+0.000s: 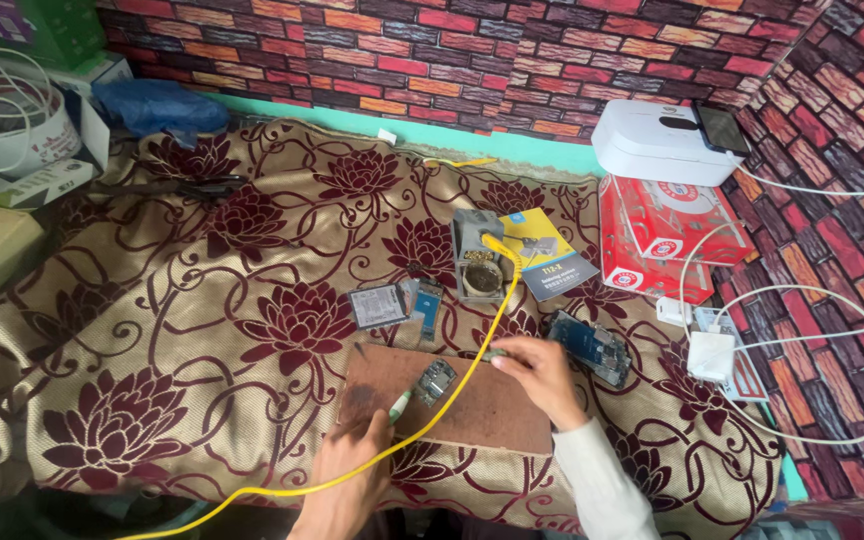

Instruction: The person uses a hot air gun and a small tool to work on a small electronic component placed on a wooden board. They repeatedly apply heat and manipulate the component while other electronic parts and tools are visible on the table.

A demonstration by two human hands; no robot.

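Left hand [347, 470] holding soldering iron [398, 405] (tip at circuit board [436, 380]), right hand [542, 375] alongside

Even, soft daylight with faint shadows, mild glare on the white box [652, 140], wide-angle bowing toward the edges, and slight softness throughout the frame.

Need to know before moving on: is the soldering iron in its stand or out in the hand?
Out. The left hand holds the soldering iron, tip toward the small circuit board on the brown board; the stand sits apart.
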